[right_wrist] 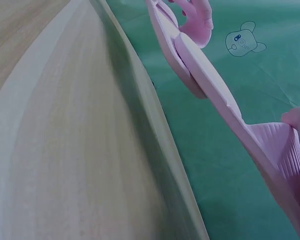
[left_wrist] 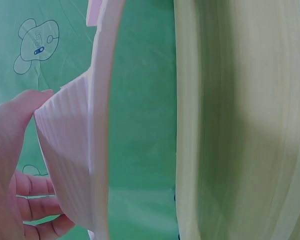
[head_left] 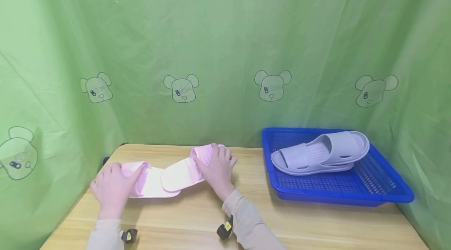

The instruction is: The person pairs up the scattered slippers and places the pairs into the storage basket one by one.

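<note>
My left hand (head_left: pixel 113 187) grips one pink slipper (head_left: pixel 155 184) by its ribbed strap, thumb on one side and fingers around the other. A second pink slipper (head_left: pixel 180 175) is held the same way by my right hand (head_left: pixel 219 169). The two slippers meet heel to heel, the right one's heel lapping over the left one's. In the left wrist view a gap shows between the slipper strap (left_wrist: pixel 67 150) and the tabletop. The right wrist view also has the overlapping pink soles (right_wrist: pixel 215 85) raised above the table.
At the right of the wooden table (head_left: pixel 176 222) stands a blue plastic basket (head_left: pixel 338 198). Two grey slippers lie in it, the upper one (head_left: pixel 349 146) resting on the lower one (head_left: pixel 296 158). A green curtain (head_left: pixel 225 38) with bear faces hangs around the table's back and sides.
</note>
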{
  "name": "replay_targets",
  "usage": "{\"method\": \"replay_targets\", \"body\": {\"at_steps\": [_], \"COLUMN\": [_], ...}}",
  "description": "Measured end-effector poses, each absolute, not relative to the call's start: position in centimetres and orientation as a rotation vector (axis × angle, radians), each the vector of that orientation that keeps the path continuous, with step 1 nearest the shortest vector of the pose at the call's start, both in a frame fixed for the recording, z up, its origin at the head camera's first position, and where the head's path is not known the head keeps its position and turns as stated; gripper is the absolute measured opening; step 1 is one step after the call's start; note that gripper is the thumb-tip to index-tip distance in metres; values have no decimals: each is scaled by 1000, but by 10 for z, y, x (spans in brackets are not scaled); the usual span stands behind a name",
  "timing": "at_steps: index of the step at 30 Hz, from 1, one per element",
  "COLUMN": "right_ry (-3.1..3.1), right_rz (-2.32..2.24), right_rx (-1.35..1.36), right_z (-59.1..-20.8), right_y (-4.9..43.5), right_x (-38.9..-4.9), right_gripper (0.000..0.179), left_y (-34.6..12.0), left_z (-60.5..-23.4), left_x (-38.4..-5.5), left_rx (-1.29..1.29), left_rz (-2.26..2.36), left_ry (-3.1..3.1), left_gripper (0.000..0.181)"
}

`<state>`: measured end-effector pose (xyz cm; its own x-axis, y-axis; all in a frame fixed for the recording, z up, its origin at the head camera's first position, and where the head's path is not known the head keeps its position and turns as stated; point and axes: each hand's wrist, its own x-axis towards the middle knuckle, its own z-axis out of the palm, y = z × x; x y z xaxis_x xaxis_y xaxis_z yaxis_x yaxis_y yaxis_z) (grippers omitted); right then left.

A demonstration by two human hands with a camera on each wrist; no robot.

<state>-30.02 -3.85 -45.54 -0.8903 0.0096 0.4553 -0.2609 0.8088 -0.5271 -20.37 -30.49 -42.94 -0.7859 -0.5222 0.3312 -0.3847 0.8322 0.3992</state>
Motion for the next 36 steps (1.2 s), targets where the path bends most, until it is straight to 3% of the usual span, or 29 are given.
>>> {"method": "replay_targets", "body": {"at_steps": [36], "right_ry": [-2501], "right_rz": [806], "right_rx": [205], "right_z": [-456], "right_y": [-45], "right_x": [-296], "right_gripper": [74], "left_y": [-287], "left_z": [-429], "left_x": [-211], "left_rx": [747], "left_rz": [-488], "left_ry": [-2714], "left_gripper": [113]}}
